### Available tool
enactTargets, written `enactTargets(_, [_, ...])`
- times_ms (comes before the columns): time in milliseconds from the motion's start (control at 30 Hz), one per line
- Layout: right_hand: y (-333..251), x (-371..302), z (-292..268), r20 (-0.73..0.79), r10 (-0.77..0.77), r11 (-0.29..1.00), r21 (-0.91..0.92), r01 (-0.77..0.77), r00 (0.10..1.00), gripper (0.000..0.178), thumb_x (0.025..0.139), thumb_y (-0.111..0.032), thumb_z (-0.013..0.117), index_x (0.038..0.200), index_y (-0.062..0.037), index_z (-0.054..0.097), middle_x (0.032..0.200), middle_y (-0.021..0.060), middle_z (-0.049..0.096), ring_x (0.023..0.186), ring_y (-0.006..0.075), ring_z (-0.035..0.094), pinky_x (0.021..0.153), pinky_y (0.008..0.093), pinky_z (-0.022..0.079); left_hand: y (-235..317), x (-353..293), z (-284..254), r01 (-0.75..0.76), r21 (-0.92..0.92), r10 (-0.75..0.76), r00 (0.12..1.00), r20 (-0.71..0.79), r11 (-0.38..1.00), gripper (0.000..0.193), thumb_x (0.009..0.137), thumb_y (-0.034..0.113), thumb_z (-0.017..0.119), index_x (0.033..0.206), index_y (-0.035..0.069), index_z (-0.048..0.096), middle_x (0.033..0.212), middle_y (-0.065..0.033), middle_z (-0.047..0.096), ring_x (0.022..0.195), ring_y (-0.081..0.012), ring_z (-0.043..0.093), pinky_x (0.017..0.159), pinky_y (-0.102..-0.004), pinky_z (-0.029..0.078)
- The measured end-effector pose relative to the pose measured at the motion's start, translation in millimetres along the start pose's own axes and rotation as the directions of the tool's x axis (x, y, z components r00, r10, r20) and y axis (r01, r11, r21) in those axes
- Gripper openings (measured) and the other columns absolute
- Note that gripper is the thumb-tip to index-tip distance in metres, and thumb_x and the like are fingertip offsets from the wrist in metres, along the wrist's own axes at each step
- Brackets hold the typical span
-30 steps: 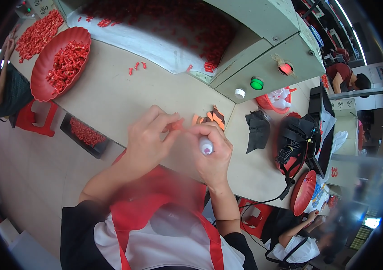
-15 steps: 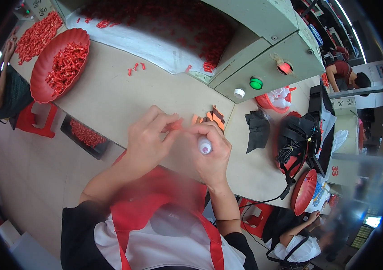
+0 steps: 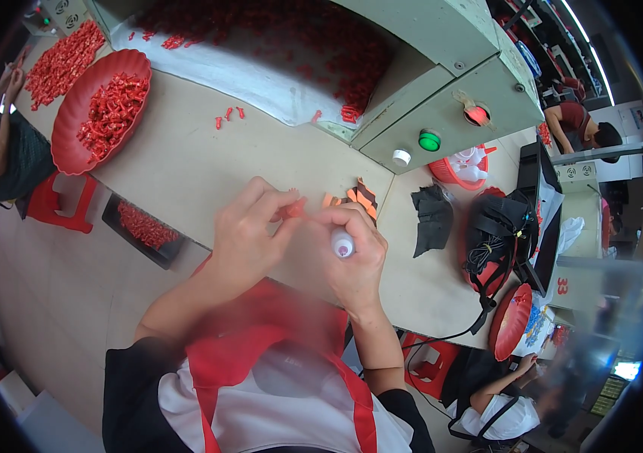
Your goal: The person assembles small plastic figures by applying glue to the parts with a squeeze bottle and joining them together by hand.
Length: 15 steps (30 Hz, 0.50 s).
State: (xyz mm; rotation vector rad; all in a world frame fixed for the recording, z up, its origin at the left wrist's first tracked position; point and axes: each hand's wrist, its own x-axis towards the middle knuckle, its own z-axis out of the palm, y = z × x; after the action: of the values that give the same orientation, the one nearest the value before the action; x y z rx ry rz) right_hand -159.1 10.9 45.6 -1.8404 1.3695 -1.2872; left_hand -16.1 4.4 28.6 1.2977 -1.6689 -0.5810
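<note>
Two bare hands at work above a pale counter [image 3: 178,170], seen from the head. The left hand [image 3: 250,226] is raised near the middle, its thumb and forefinger pinched narrowly on a small red piece [image 3: 294,209], which lies between the two hands. The right hand [image 3: 358,260] curls its fingers closely around a white bottle [image 3: 342,243], one rounded end of which points toward the wearer; the other end is hidden by the hand, so whether it touches the piece cannot be told. A blurred patch partly veils the area below the hands.

Beyond the right hand lie orange-and-dark scraps [image 3: 364,198]; farther right are a black cloth [image 3: 432,219], a red basket [image 3: 435,172] of white containers and a black bag [image 3: 499,219] with cables. At upper left, a scalloped red bowl [image 3: 69,121] holds many similar pieces, with a loose heap [image 3: 65,64] of them beside it and three single pieces [image 3: 229,115] farther right on the counter. A grey-green housing [image 3: 412,109] stands at the back, bearing a green button [image 3: 429,140], a red lamp [image 3: 478,115] and a white knob [image 3: 401,157]; a white sheet [image 3: 238,94] strewn with red pieces lines its opening.
</note>
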Motion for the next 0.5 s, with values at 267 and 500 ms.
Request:
enactTargets(267, [-2.7, 2.6, -2.4, 0.002, -0.02, 0.999, -0.029, 0.02, 1.0, 0.02, 0.069, 0.005, 0.069, 0.085, -0.0026, 0.059, 0.078, 0.0063, 0.058, 0.061, 0.0157, 0.057, 0.054, 0.026, 0.045, -2.5, 3.9, 2.2, -0.027, -0.073, 0.023, 0.998, -0.053, 0.997, 0.031, 0.066, -0.009, 0.069, 0.095, 0.0, 0.064, 0.081, -0.0088, 0.056, 0.068, -0.0172, 0.063, 0.063, -0.0251, 0.054])
enactTargets(500, [-10.4, 0.1, -1.1, 0.014, 0.1, 0.995, -0.011, -0.1, 0.995, 0.018, 0.068, 0.005, 0.062, 0.085, -0.0005, 0.062, 0.08, 0.0079, 0.06, 0.072, 0.018, 0.059, 0.067, 0.027, 0.047, -2.0, 4.1, 1.2, -0.105, -0.056, 0.099, 0.99, -0.104, 0.993, 0.031, 0.066, -0.008, 0.068, 0.094, 0.001, 0.063, 0.08, -0.0082, 0.056, 0.067, -0.0174, 0.063, 0.06, -0.0255, 0.054])
